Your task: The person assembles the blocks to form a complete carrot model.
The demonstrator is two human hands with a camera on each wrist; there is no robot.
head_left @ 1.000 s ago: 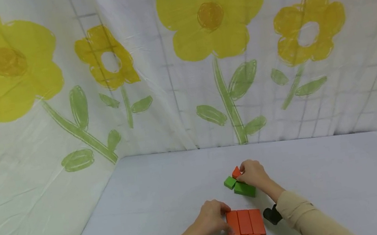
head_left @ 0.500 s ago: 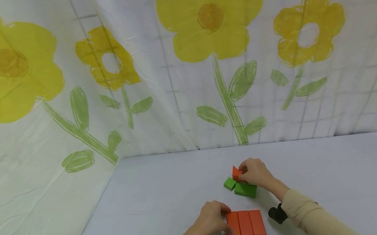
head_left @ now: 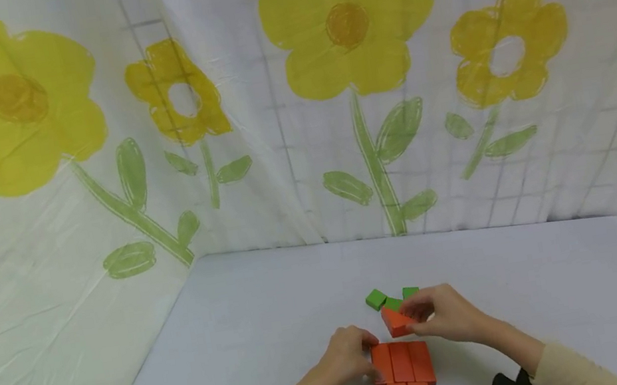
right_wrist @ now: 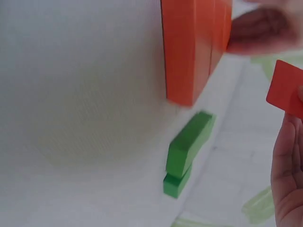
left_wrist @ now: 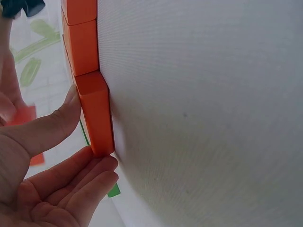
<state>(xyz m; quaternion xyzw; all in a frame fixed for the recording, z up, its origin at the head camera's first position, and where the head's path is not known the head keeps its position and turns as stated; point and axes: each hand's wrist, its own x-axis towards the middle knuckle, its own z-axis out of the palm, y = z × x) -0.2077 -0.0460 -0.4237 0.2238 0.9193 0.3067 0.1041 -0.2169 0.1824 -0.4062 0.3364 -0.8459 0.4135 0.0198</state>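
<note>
Several red blocks lie flat and close together on the table: a row of three long blocks, with smaller ones on the near side. My left hand (head_left: 342, 357) holds the leftmost long red block (head_left: 381, 361); in the left wrist view the thumb presses one end and the fingertips meet the other. Just beyond the row, my right hand (head_left: 448, 315) pinches a red triangular block (head_left: 397, 324) above the table. In the right wrist view this triangular block (right_wrist: 285, 90) shows only partly, at the right edge.
Beyond the red blocks lie a small green block (head_left: 376, 299), a longer green block (head_left: 393, 303) partly hidden by the triangular block, and another green piece (head_left: 411, 291). A flowered curtain (head_left: 259, 187) hangs behind the white table (head_left: 246, 337).
My right hand has brought the red triangular block nearer, from behind the green blocks to just beyond the red row. My left hand has stayed in place.
</note>
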